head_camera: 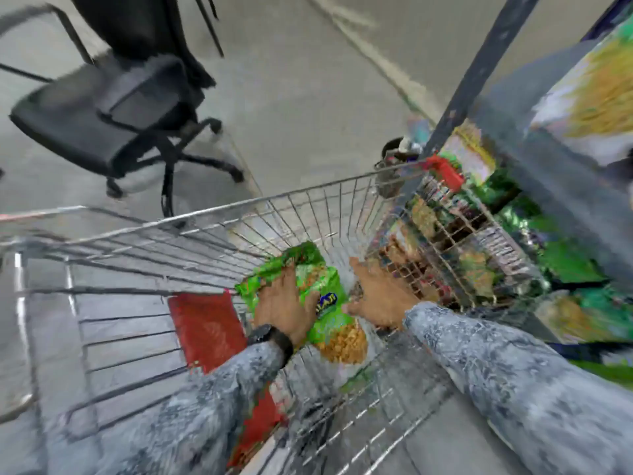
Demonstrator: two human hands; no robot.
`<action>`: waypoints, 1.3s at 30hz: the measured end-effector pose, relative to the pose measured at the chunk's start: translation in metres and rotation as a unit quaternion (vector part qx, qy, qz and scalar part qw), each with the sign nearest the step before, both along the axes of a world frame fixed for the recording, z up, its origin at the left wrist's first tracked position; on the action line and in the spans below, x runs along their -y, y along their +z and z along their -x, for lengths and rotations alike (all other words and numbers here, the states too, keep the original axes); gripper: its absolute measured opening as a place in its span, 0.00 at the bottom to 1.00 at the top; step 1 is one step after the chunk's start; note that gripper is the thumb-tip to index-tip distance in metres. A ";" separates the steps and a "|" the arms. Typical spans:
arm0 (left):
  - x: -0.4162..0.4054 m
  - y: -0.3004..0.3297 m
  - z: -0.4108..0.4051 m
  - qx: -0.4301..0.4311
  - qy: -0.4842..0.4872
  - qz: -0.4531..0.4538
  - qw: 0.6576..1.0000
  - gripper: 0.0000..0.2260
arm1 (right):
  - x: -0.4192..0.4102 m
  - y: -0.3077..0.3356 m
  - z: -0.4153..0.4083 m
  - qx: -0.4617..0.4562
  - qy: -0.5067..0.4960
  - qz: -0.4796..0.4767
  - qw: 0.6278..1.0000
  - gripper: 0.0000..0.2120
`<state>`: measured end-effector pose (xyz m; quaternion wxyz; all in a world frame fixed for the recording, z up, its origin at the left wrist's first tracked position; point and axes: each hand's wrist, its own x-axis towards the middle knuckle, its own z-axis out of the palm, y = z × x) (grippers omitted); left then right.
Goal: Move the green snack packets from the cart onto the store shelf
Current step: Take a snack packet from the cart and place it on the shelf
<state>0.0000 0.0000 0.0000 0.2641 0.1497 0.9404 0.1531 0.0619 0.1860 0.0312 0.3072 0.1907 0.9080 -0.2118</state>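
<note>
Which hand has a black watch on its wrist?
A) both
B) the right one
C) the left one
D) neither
C: the black watch sits on the wrist of the left hand, which rests on the green snack packets in the cart; the right hand has only a sleeve behind it.

Snack packets (322,293) in cart (212,214), shelf (534,186) right, chair (113,114) behind left

Motion-blurred shelf packets (561,255); left fingers (274,286) hidden among green packets (322,286).
</note>
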 end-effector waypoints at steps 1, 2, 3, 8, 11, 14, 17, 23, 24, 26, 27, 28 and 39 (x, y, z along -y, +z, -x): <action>0.002 -0.015 -0.003 0.025 0.041 0.004 0.999 0.33 | -0.001 -0.020 0.005 0.019 0.001 0.024 1.000 0.48; 0.002 -0.032 -0.006 0.051 0.079 0.012 0.995 0.29 | -0.001 -0.035 0.008 0.033 0.008 0.046 0.998 0.44; 0.004 -0.051 -0.011 0.093 0.116 0.025 0.989 0.25 | -0.002 -0.057 0.009 0.058 0.001 0.058 0.997 0.39; 0.008 -0.133 -0.040 0.277 0.241 -0.017 0.930 0.20 | 0.000 -0.133 0.003 0.142 -0.019 0.085 0.986 0.17; 0.007 -0.170 -0.057 0.317 0.310 -0.075 0.893 0.29 | 0.000 -0.147 0.004 0.130 -0.058 0.065 0.988 0.17; -0.012 -0.120 -0.069 0.310 0.375 -0.142 0.862 0.20 | 0.001 -0.142 0.010 0.111 -0.089 0.064 0.988 0.16; -0.016 -0.096 -0.068 0.292 0.408 -0.216 0.837 0.12 | -0.004 -0.109 0.018 0.058 -0.102 0.072 0.990 0.09; -0.045 0.022 -0.045 0.157 0.293 -0.341 0.879 0.11 | -0.039 0.038 -0.027 -0.190 -0.220 0.139 0.947 0.09; -0.060 0.054 -0.048 0.133 0.257 -0.356 0.889 0.11 | -0.048 0.064 -0.046 -0.236 -0.253 0.143 0.927 0.08; -0.087 0.105 -0.059 0.095 0.158 -0.376 0.908 0.18 | -0.063 0.111 -0.089 -0.316 -0.307 0.132 0.888 0.07; -0.100 0.132 -0.068 0.085 0.112 -0.386 0.912 0.18 | -0.070 0.129 -0.111 -0.358 -0.324 0.115 0.868 0.09; -0.115 0.152 -0.078 0.081 0.069 -0.400 0.910 0.16 | -0.079 0.147 -0.135 -0.394 -0.347 0.098 0.846 0.11; -0.333 0.257 -0.262 0.134 -0.260 -0.494 0.819 0.11 | -0.198 0.223 -0.380 -0.514 -0.562 -0.090 0.642 0.10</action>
